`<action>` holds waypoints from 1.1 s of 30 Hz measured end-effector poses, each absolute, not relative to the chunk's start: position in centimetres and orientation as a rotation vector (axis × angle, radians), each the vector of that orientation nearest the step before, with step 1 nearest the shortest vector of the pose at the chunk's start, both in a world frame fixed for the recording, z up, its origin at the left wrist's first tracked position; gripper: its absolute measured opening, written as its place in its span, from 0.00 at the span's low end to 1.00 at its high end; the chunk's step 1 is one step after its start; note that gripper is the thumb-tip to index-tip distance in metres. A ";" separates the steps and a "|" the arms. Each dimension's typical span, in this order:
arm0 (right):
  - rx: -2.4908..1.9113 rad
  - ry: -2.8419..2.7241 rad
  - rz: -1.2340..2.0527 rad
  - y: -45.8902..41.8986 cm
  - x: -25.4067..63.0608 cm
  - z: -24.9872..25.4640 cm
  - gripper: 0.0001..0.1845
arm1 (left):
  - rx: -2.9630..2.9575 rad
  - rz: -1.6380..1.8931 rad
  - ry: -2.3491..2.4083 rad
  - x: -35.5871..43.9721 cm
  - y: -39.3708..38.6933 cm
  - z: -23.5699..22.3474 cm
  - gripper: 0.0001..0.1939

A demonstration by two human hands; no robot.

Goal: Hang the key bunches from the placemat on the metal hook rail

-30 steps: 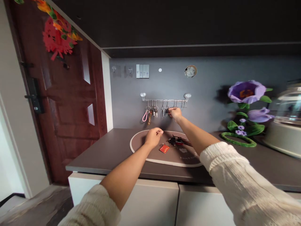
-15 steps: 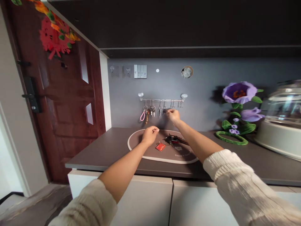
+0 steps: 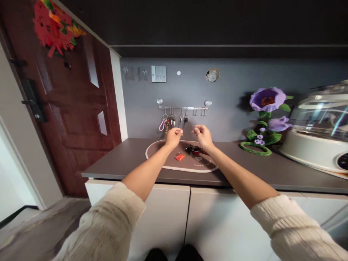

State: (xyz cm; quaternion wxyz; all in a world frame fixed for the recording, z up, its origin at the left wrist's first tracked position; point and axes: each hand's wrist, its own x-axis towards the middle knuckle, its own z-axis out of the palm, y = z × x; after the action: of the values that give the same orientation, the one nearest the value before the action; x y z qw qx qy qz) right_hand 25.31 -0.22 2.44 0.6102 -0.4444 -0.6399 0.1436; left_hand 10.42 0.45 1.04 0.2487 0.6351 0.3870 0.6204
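Note:
My left hand [image 3: 173,138] is above the mat, its fingers curled together; whether anything is inside I cannot make out. My right hand [image 3: 203,136] hovers to its right, in front of the hook rack [image 3: 183,107], with bent fingers slightly apart and nothing visible between them. Several key rings hang on the rack's left and middle hooks, among them a pink strap loop [image 3: 162,125] and a small dark key [image 3: 185,120]. Below the hands, a red tag [image 3: 179,157] and a bunch of dark keys [image 3: 191,149] lie on the brown oval mat [image 3: 154,151].
Purple artificial flowers [image 3: 268,99] stand at the right, beside a white appliance with a clear dome [image 3: 312,145]. A dark shelf [image 3: 217,25] overhangs the counter [image 3: 108,159]. At the left is a dark red door [image 3: 73,134]. White cabinet doors [image 3: 160,214] are below.
My right hand has drawn back from the rack, and the small dark key hangs clear of it. My left hand has risen towards the rack. The view has tilted down slightly.

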 end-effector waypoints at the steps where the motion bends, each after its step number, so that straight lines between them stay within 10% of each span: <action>1: -1.025 -1.506 0.307 -0.7 25.5 2.1 0.12 | 1.752 1.691 1.048 10.7 0.4 0.7 0.06; 33: -1.338 -2.326 -0.393 -2.7 28.7 -1.5 0.11 | 2.403 1.383 1.270 10.2 -0.8 -1.9 0.08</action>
State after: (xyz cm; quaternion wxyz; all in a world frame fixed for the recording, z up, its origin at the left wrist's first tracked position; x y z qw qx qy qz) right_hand 28.71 -2.68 -1.52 0.2131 -0.4821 -0.8379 -0.1417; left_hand 10.17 -0.76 -1.90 0.0459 0.7872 0.4160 0.4530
